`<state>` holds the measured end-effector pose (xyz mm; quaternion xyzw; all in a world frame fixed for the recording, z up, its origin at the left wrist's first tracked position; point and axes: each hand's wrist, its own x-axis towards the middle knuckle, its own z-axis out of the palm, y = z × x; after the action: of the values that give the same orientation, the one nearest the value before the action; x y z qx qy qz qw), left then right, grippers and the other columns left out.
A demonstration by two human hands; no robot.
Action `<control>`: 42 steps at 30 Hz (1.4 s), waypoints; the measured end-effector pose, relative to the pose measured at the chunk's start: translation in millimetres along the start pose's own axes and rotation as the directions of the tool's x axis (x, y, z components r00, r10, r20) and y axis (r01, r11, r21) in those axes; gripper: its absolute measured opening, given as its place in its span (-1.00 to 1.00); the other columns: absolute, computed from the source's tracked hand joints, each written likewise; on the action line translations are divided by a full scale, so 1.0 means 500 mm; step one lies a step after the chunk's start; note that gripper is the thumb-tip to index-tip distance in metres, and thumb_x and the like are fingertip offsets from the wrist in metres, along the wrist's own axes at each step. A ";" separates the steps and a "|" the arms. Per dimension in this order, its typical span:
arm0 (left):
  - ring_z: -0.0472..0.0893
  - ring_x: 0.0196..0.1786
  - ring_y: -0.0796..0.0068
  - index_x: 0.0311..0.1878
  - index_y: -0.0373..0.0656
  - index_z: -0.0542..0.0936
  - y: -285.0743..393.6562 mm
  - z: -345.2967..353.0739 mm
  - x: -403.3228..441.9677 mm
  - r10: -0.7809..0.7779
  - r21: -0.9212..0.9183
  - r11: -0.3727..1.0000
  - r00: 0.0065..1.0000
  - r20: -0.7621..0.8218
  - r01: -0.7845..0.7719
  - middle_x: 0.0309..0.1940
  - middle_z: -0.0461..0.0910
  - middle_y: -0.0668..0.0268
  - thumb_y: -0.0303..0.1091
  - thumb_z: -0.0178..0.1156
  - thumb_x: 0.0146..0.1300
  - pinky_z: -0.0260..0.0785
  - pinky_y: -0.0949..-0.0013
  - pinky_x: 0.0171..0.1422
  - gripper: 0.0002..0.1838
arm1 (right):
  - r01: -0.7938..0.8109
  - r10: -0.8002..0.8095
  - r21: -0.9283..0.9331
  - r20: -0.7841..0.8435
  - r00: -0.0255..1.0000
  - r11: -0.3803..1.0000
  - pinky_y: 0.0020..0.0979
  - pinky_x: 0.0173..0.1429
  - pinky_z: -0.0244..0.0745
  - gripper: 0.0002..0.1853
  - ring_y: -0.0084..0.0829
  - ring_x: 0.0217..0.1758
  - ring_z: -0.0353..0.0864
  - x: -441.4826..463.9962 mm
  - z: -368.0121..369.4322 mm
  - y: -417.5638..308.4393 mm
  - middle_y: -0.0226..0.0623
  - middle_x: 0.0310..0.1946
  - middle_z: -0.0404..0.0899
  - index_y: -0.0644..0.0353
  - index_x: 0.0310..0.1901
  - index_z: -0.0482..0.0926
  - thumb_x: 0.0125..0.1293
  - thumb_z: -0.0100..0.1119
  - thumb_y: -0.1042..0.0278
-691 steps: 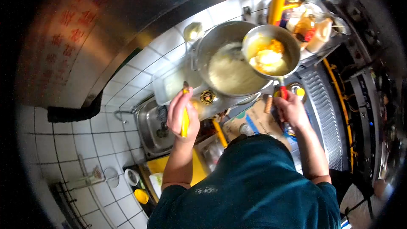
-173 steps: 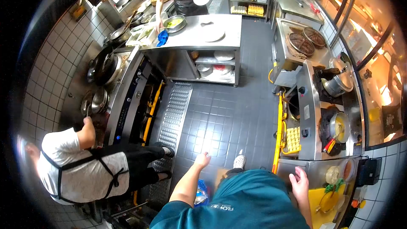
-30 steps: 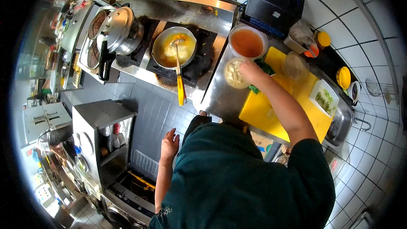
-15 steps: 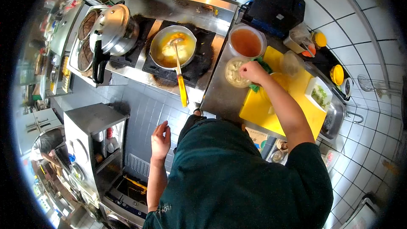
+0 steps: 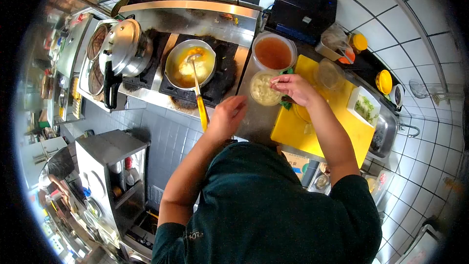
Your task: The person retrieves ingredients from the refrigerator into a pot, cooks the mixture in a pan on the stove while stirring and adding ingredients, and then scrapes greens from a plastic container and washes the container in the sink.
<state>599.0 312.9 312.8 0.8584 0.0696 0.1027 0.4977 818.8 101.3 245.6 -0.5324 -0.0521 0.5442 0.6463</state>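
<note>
My right hand [image 5: 296,89] is at the edge of a clear round tub [image 5: 265,101] of pale, whitish pieces [image 5: 261,88]. Its thumb and fingertips come together; whatever is between them is too small to make out. Over the counter's front edge, my left hand [image 5: 229,118] reaches toward the tub with fingers stretched out and nothing in them. Left of that hand is the yellow handle of a ladle [image 5: 202,110]. The ladle's bowl rests in a pan [image 5: 168,76] of yellow liquid with a pale mass, on the stove.
A tub of reddish-brown liquid [image 5: 272,54] stands behind the pale pieces. On the yellow cutting board [image 5: 293,132] are green leaves, a clear bowl [image 5: 329,74] and a white container of chopped greens [image 5: 364,106]. A pressure cooker [image 5: 126,46] stands left, its black handle jutting forward. Another person [image 5: 58,166] is far left.
My left hand has risen from low beside my body, moving up and right toward the counter. My right hand stays by the tub, its fingertips now nearer the tub's right rim.
</note>
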 end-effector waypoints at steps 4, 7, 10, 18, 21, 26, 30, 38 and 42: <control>0.72 -0.08 0.13 0.19 -0.35 0.57 -0.004 0.065 0.091 -0.048 -0.188 0.981 0.998 0.042 0.055 -0.13 0.67 0.00 -0.52 0.26 0.31 0.56 0.27 -0.01 -0.63 | 0.022 -0.022 0.039 -0.011 1.000 0.999 -0.42 0.34 0.54 -0.74 -0.35 0.15 0.67 -0.016 0.024 -0.004 -0.17 0.06 0.64 0.41 0.12 0.56 0.48 0.08 0.53; 0.73 -0.10 0.13 0.22 -0.34 0.59 -0.037 0.124 0.125 -0.136 -0.457 0.881 0.991 0.004 0.123 -0.13 0.69 -0.01 -0.50 0.27 0.32 0.57 0.27 0.00 -0.60 | 0.054 -0.052 0.057 -0.024 0.998 0.997 -0.43 0.36 0.52 -0.75 -0.37 0.15 0.66 -0.021 0.049 -0.007 -0.21 0.07 0.64 0.38 0.13 0.55 0.51 0.04 0.52; 0.72 -0.04 0.30 0.19 -0.31 0.63 -0.004 0.099 0.134 -0.190 -0.431 0.876 0.976 0.106 0.217 -0.13 0.72 0.06 -0.44 0.26 0.37 0.53 0.37 0.05 -0.65 | 0.066 -0.066 0.001 -0.039 0.997 0.998 -0.42 0.34 0.54 -0.75 -0.40 0.13 0.66 -0.025 0.093 -0.027 -0.24 0.05 0.63 0.36 0.13 0.55 0.51 0.05 0.50; 0.71 -0.24 0.02 -0.02 -0.19 0.73 -0.009 0.009 0.127 -0.115 -0.023 0.993 0.972 -0.203 0.113 -0.25 0.71 0.01 -0.47 0.27 0.29 0.56 0.21 -0.13 -0.78 | 0.179 -0.181 -0.215 0.008 0.983 0.960 -0.45 0.13 0.67 -0.80 -0.49 -0.05 0.70 0.067 0.201 -0.031 -0.29 -0.07 0.66 0.36 0.05 0.61 0.48 0.12 0.52; 0.75 -0.27 0.12 -0.04 -0.20 0.74 -0.029 -0.036 0.122 -0.099 0.068 0.990 0.949 -0.300 0.125 -0.30 0.73 0.04 -0.45 0.29 0.28 0.58 0.25 -0.15 -0.79 | 0.190 -0.207 -0.345 -0.014 0.978 0.919 -0.46 0.04 0.69 -0.81 -0.49 -0.12 0.72 0.113 0.256 -0.044 -0.28 -0.13 0.69 0.40 0.01 0.64 0.45 0.16 0.54; 0.77 -0.29 0.16 -0.12 -0.23 0.74 -0.046 -0.144 0.115 -0.123 0.112 0.977 0.906 -0.404 0.183 -0.32 0.74 0.05 -0.47 0.30 0.26 0.59 0.27 -0.16 -0.85 | 0.257 -0.263 -0.305 0.023 0.965 0.917 -0.45 -0.08 0.72 -0.80 -0.48 -0.20 0.74 0.198 0.350 -0.041 -0.24 -0.21 0.73 0.43 -0.02 0.67 0.41 0.21 0.53; 0.76 -0.28 0.12 -0.13 -0.26 0.74 -0.077 -0.208 0.111 -0.204 0.112 0.955 0.882 -0.425 0.275 -0.30 0.74 0.03 -0.49 0.29 0.25 0.59 0.27 -0.13 -0.84 | 0.235 -0.212 -0.234 0.117 0.970 0.943 -0.41 -0.01 0.72 -0.77 -0.43 -0.13 0.74 0.250 0.412 -0.049 -0.18 -0.14 0.72 0.46 0.03 0.65 0.42 0.14 0.57; 0.72 -0.24 0.00 -0.15 -0.26 0.73 -0.126 -0.255 0.122 0.032 0.310 0.933 0.814 -0.580 0.184 -0.28 0.70 0.01 -0.51 0.25 0.26 0.58 0.19 -0.10 -0.86 | 0.520 -0.521 -0.675 0.230 0.822 0.523 -0.26 -0.06 0.66 -0.80 -0.19 -0.22 0.75 0.320 0.494 -0.070 0.00 -0.25 0.72 0.37 -0.07 0.66 0.33 0.10 0.59; 0.68 -0.09 -0.09 -0.16 -0.24 0.73 -0.253 -0.257 0.127 -0.073 0.624 0.739 0.950 -0.303 0.256 -0.12 0.69 -0.06 -0.49 0.21 0.28 0.54 0.05 0.05 -0.84 | 0.462 -0.525 -0.879 0.451 0.722 -0.120 -0.10 0.18 0.52 -0.86 -0.04 -0.04 0.68 0.423 0.460 -0.014 -0.05 -0.20 0.72 0.21 -0.21 0.70 0.29 0.16 0.44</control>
<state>626.7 497.3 271.8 0.9473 0.2415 0.1381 0.1589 759.7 408.3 241.0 -0.7663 -0.5702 0.0737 0.2867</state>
